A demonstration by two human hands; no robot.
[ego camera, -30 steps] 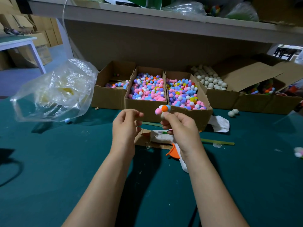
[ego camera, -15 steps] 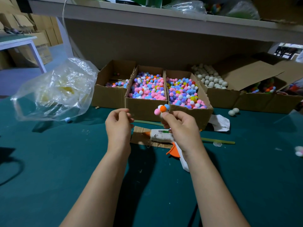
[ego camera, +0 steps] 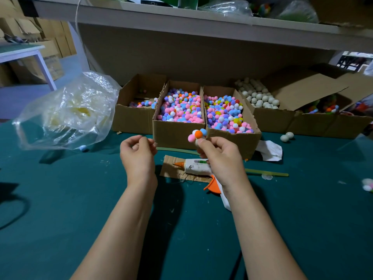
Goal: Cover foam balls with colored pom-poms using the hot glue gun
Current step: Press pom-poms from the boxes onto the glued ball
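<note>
Early in the covering: the right hand [ego camera: 220, 158] pinches the foam ball [ego camera: 197, 141] at its fingertips, a few pom-poms [ego camera: 198, 134] stuck on top. The left hand [ego camera: 139, 154] beside it curls loosely — whether it pinches anything, I cannot tell. The next move likely calls for the hot glue gun [ego camera: 194, 165] lying just beneath the right hand — then a fresh pom-pom.

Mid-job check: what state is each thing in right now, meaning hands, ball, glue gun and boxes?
Foam ball: partly covered, a few pom-poms on top, held up.
Right hand: grips the foam ball.
Left hand: fingers curled, nothing visible in them.
Glue gun: lying on its side on a cardboard scrap, unheld.
Centre pom-pom box: open, full.
Left box: open, nearly empty.
White ball box: open, stocked.
</note>
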